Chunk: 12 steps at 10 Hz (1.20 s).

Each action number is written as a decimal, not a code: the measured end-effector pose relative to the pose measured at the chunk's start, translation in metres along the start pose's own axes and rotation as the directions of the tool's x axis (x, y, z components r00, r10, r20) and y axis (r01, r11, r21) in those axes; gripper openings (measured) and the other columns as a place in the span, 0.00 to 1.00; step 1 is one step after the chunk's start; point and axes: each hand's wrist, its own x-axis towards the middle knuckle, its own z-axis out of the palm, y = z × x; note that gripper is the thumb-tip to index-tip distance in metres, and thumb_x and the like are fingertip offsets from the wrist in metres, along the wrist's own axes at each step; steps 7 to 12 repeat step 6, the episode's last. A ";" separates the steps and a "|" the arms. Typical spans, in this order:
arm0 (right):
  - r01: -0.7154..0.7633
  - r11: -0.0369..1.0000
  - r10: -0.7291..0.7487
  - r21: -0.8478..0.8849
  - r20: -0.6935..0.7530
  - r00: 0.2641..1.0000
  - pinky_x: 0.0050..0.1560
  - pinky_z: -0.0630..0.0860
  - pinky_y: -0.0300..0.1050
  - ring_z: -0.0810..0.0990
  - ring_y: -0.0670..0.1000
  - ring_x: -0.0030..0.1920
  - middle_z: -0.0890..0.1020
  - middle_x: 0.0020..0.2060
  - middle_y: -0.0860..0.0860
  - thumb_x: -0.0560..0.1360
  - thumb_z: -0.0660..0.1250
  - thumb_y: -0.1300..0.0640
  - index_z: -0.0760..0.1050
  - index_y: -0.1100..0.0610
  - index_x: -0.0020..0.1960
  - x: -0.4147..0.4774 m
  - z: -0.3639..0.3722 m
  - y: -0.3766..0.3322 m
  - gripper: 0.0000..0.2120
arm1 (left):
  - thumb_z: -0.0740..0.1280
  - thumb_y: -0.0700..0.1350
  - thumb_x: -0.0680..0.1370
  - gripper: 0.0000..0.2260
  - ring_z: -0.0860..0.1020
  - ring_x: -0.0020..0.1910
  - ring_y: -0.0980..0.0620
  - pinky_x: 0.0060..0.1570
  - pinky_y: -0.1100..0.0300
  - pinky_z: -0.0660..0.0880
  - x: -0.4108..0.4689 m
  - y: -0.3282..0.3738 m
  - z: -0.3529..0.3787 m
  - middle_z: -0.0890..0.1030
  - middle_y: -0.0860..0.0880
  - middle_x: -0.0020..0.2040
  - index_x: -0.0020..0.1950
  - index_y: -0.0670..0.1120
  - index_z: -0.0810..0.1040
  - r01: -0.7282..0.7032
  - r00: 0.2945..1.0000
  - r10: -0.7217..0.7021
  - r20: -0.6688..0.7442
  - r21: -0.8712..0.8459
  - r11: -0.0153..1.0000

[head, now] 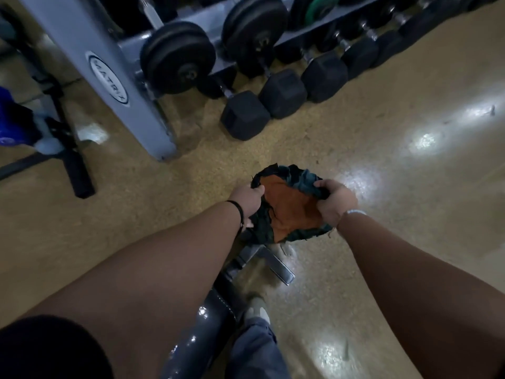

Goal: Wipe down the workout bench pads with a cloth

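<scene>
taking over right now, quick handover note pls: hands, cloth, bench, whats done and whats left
left grip: pinches the left edge of the cloth.
right grip: holds its right edge.
cloth: orange and dark, spread between both, in the air, not touching the bench pad.
bench pad: low between the arms, glossy.
done: cloth in hand, opened out; whether any pad is wiped cannot be told.
left: lay cloth on pad and wipe.
</scene>
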 end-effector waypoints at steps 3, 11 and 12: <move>0.061 0.983 -0.063 -0.175 -0.009 0.998 0.46 0.67 0.39 0.74 0.57 0.55 0.70 0.60 0.54 0.72 0.65 0.63 0.73 0.49 0.62 0.048 0.022 0.034 0.20 | 0.64 0.48 0.79 0.21 0.73 0.63 0.44 0.64 0.51 0.71 0.052 -0.028 0.011 0.73 0.44 0.67 0.71 0.43 0.70 -0.130 0.982 0.168 -0.086 0.337 0.932; 0.100 0.938 -0.158 -0.332 -0.153 0.975 0.59 0.69 0.52 0.66 0.60 0.60 0.68 0.61 0.55 0.70 0.64 0.57 0.70 0.45 0.63 0.032 0.024 0.039 0.22 | 0.73 0.51 0.71 0.36 0.67 0.66 0.42 0.64 0.46 0.69 0.045 -0.036 0.011 0.58 0.45 0.70 0.74 0.52 0.58 -0.112 0.917 0.274 -0.289 0.474 0.873; 0.100 0.938 -0.158 -0.332 -0.153 0.975 0.59 0.69 0.52 0.66 0.60 0.60 0.68 0.61 0.55 0.70 0.64 0.57 0.70 0.45 0.63 0.032 0.024 0.039 0.22 | 0.73 0.51 0.71 0.36 0.67 0.66 0.42 0.64 0.46 0.69 0.045 -0.036 0.011 0.58 0.45 0.70 0.74 0.52 0.58 -0.112 0.917 0.274 -0.289 0.474 0.873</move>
